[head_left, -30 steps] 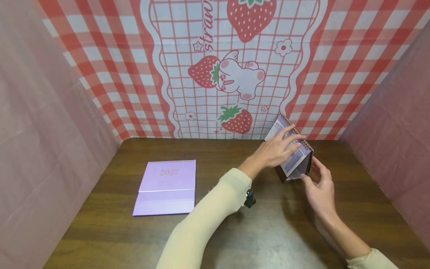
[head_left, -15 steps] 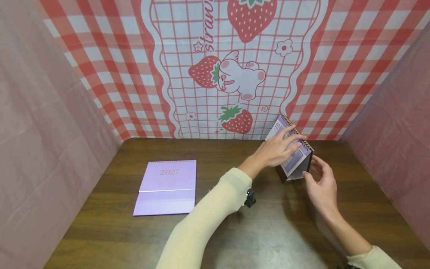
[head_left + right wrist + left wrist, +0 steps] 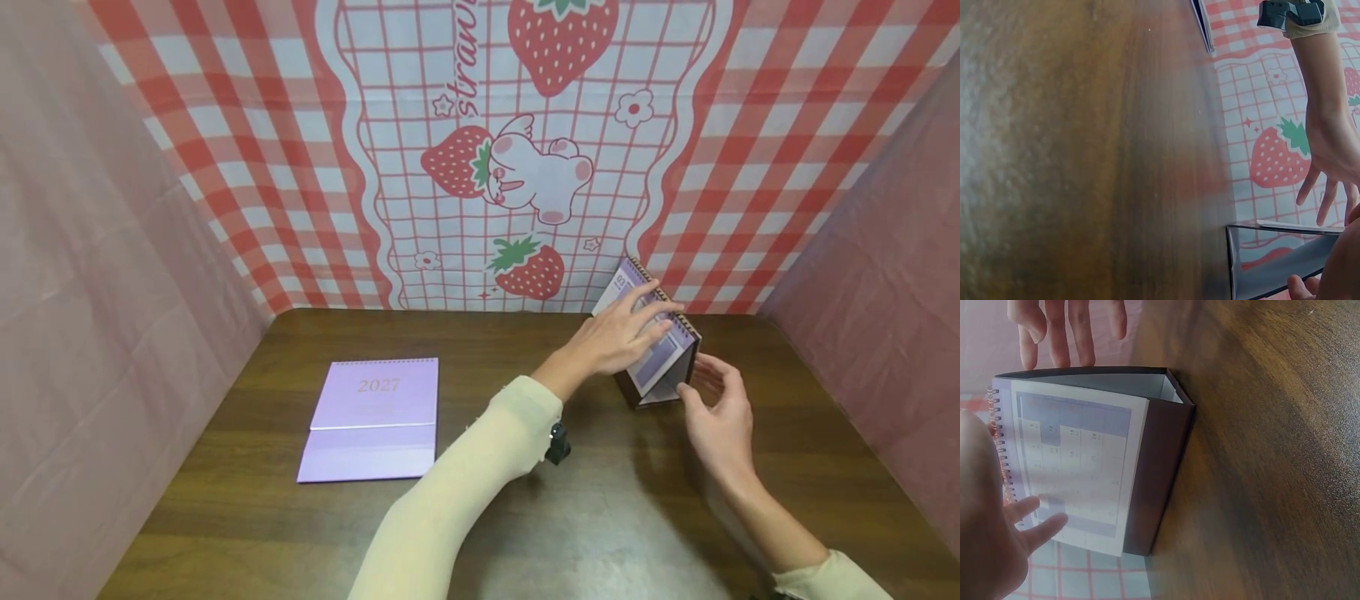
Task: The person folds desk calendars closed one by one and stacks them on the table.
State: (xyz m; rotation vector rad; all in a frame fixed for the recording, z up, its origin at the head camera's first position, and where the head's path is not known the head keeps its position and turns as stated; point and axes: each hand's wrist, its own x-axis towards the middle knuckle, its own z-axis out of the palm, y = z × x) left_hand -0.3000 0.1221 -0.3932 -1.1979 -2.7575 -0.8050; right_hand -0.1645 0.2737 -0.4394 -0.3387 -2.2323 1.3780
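A desk calendar (image 3: pixel 660 354) with purple-and-white pages and a dark base stands as a tent at the table's back right. My left hand (image 3: pixel 618 333) lies over its front page with fingers spread, their tips near the spiral binding (image 3: pixel 1000 444). On the calendar's other side, my right hand (image 3: pixel 720 421) is held with loosely bent fingers at the back panel; in the left wrist view its fingers (image 3: pixel 1082 331) reach toward that panel. Whether they press it is hard to tell. A hollow triangular end of the calendar (image 3: pixel 1272 275) shows in the right wrist view.
A lilac calendar (image 3: pixel 371 417) marked 2027 lies flat on the left of the brown wooden table (image 3: pixel 247 517). A strawberry-print cloth (image 3: pixel 480 167) hangs behind, close to the standing calendar. Pink curtains (image 3: pixel 885 317) close off both sides.
My right hand has shifted very slightly to the right beside the standing calendar. The left hand and both calendars keep their places.
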